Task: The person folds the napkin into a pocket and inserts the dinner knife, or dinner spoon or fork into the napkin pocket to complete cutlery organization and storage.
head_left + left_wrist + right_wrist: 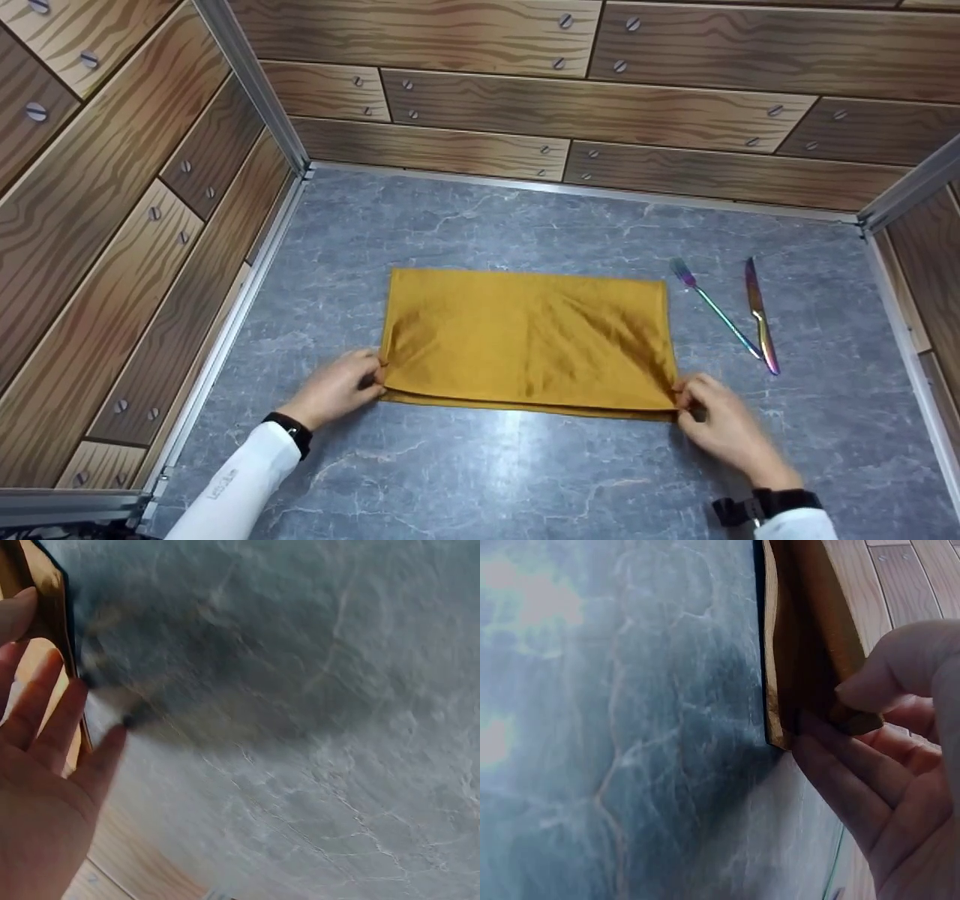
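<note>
A mustard-gold satiny cloth [480, 330] lies folded in a wide rectangle on the grey marbled surface. Its upper layer stops a little short of the lower layer along the near edge. At the near left corner my left hand [341, 388] pinches the cloth; in the left wrist view the thumb and index finger meet at the fabric while the other fingers [56, 720] spread beside it. My right hand [724, 427] pinches the near right corner between thumb and fingers, and the right wrist view shows the upper layer [844, 622] lifted slightly off the lower one.
Right of the cloth lie an iridescent fork [720, 311] and an iridescent knife [760, 319], their handle ends close together. Wood-patterned panels [480, 97] wall the grey surface [450, 480] at the back, left and right, with metal strips [525, 187] along their base.
</note>
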`<state>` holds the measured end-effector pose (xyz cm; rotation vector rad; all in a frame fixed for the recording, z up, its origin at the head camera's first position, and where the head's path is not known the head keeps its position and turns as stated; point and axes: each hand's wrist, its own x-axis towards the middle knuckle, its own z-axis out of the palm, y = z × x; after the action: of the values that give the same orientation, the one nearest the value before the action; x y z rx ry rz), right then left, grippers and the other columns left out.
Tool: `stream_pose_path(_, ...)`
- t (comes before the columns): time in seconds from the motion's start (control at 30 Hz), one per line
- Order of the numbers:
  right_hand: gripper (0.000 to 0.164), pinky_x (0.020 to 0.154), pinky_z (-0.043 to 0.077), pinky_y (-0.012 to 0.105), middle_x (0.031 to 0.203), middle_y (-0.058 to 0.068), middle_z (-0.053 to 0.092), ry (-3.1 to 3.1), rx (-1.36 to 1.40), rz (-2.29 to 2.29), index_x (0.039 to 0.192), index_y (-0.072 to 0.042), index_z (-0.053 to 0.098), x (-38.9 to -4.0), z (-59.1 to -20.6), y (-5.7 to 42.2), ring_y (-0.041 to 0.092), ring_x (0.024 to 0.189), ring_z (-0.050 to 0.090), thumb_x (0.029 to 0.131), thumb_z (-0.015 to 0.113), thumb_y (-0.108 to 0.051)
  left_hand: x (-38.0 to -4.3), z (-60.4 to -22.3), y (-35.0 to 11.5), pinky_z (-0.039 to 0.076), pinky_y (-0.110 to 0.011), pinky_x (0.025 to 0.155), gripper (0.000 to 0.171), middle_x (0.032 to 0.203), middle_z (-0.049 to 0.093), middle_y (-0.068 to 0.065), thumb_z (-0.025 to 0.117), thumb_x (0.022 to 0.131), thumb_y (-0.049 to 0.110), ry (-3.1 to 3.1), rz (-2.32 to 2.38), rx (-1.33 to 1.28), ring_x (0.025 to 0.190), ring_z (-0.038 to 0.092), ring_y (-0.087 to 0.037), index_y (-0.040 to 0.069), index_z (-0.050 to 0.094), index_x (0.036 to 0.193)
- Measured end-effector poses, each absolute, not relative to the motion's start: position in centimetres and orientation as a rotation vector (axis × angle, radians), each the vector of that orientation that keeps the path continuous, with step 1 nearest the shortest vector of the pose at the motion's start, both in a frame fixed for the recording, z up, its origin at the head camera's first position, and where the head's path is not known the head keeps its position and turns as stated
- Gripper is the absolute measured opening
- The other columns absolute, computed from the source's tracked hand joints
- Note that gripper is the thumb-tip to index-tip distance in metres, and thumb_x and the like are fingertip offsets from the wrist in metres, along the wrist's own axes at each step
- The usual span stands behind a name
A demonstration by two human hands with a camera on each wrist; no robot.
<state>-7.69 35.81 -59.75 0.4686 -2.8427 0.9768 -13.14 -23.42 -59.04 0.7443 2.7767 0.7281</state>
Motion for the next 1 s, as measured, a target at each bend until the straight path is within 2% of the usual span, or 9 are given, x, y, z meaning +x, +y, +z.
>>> stream_pose_path(0.1,0.033,0.079,0.047,0.03,0.106,0.003,0.064,-2.833,0.499,0.915,0.076,-0.019,0.057,-7.6,-59.8,35.8,0.023,0.095,0.061,0.064,0.073,0.007,-12.9,-59.0,-23.2,0.049,-0.043,0.09,0.016,0.112,0.062,0.0,0.078,0.083,0.021,2.826,0.634,0.803,0.1,0.059,-0.021,0.022,0.062,0.082)
stream_pose_path(0.27,0.033,0.08,0.043,0.022,0.104,0.002,0.064,-2.797,0.519,0.887,0.076,-0.017,0.057,-7.3,-60.4,35.9,0.022,0.094,0.061,0.063,0.074,0.008,-12.3,-59.0,-23.2,0.048,-0.045,0.095,0.014,0.119,0.063,-0.003,0.076,0.086,0.022,2.856,0.607,0.812,0.109,0.059,-0.024,0.021,0.062,0.084)
stream_pose_path(0.4,0.031,0.083,0.044,0.025,0.105,0.002,0.064,-2.807,0.51,0.889,0.077,-0.017,0.058,-7.1,-60.6,36.0,0.022,0.096,0.061,0.064,0.074,0.006,-11.8,-59.2,-23.5,0.047,-0.044,0.098,0.013,0.124,0.063,-0.005,0.074,0.088,0.023,2.87,0.641,0.848,0.115,0.058,-0.024,0.019,0.061,0.089)
stream_pose_path(0.57,0.032,0.081,0.047,0.032,0.111,0.003,0.063,-2.842,0.524,0.836,0.078,-0.02,0.058,-7.0,-60.8,36.1,0.023,0.1,0.061,0.066,0.074,0.004,-11.4,-59.5,-23.7,0.042,-0.044,0.103,0.013,0.128,0.061,-0.004,0.073,0.089,0.023,2.857,0.598,0.896,0.12,0.054,-0.023,0.023,0.061,0.086)
stream_pose_path(0.77,0.032,0.082,0.046,0.033,0.11,0.007,0.065,-2.806,0.599,0.775,0.077,-0.018,0.058,-6.9,-61.1,36.2,0.026,0.099,0.062,0.064,0.075,0.006,-11.5,-59.6,-23.6,0.038,-0.046,0.106,0.011,0.128,0.059,-0.004,0.074,0.088,0.023,2.849,0.583,0.91,0.122,0.05,-0.025,0.024,0.063,0.086)
stream_pose_path(1.0,0.028,0.087,0.043,0.032,0.105,0.006,0.068,-2.765,0.615,0.765,0.082,-0.013,0.068,-7.1,-61.3,36.6,0.026,0.097,0.062,0.067,0.08,0.007,-12.4,-59.9,-23.6,0.037,-0.048,0.105,0.01,0.129,0.059,-0.003,0.074,0.088,0.024,2.842,0.594,0.878,0.122,0.05,-0.027,0.022,0.065,0.087)
